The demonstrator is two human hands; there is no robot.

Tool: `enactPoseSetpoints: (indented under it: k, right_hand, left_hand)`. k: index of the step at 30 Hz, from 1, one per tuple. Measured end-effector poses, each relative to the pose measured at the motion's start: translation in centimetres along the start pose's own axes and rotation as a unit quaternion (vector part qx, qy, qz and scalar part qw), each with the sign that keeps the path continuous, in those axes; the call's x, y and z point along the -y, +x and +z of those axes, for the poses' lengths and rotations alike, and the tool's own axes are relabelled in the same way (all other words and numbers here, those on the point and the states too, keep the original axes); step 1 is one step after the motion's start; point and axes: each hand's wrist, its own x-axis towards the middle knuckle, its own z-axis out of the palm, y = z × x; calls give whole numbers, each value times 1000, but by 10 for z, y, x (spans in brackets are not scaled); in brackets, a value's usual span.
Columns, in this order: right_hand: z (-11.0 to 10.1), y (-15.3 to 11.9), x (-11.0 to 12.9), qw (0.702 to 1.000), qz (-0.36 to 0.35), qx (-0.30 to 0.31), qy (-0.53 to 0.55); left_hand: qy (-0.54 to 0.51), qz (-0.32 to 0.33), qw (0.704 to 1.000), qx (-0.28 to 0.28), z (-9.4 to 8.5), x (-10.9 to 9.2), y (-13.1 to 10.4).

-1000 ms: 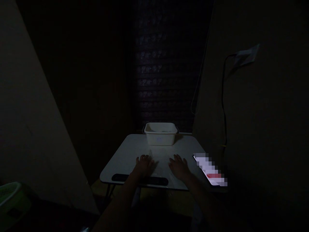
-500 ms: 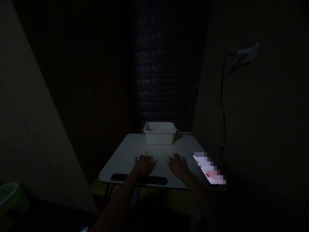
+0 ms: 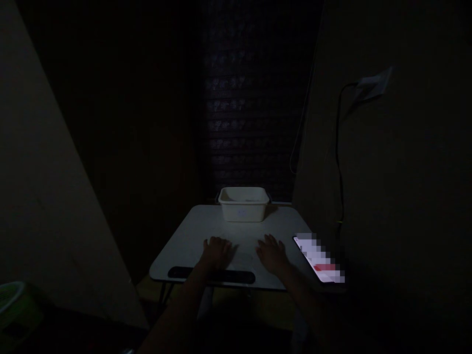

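Note:
My left hand (image 3: 216, 251) rests on the left part of a small white folding table (image 3: 184, 236), fingers apart and nothing in them. Its wrist passes over a dark slot strip (image 3: 236, 277) along the table's near edge. To the right, my right hand (image 3: 272, 253) lies on the tabletop with its fingers spread, holding nothing. Beyond both hands, at the far edge, stands a white plastic tub (image 3: 243, 213); its contents are too dim to make out. A lit phone (image 3: 313, 255), its screen partly pixelated, lies near the right edge, beside my right hand.
The room is very dark. A patterned blind (image 3: 228, 123) hangs behind the table. On the right wall, a black cable (image 3: 338, 147) runs down from a wall socket (image 3: 372, 86). A green basket (image 3: 16, 309) stands on the floor at the lower left.
My left hand has shifted very slightly to the left on the table. The right hand stays in place. The view has moved a little.

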Motion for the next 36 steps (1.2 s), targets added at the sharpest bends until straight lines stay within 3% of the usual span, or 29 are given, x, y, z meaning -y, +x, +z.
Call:
enactPoseSetpoints:
  k: [6, 10, 15, 22, 27, 31, 36]
  right_hand:
    - [-6, -9, 0, 1000, -14, -5, -22]
    - [-4, -6, 3, 1000, -1, 14, -19]
    - [3, -1, 2, 1000, 7, 15, -9]
    - [1, -8, -7, 999, -13, 8, -28]
    - [0, -6, -5, 999, 6, 40, -16]
    - [0, -3, -7, 999, 27, 18, -24]
    - [-1, -9, -16, 999, 3, -2, -36]
  left_hand:
    - [-21, 3, 1000, 14, 9, -7, 4]
    - [-14, -19, 999, 22, 2, -13, 0]
    - [11, -38, 999, 19, -7, -8, -1]
    - [-19, 7, 1000, 12, -2, -14, 3]
    - [1, -23, 1000, -6, -4, -21, -1]
    - [12, -36, 999, -1, -7, -17, 0]
    - [-27, -12, 999, 14, -1, -9, 4]
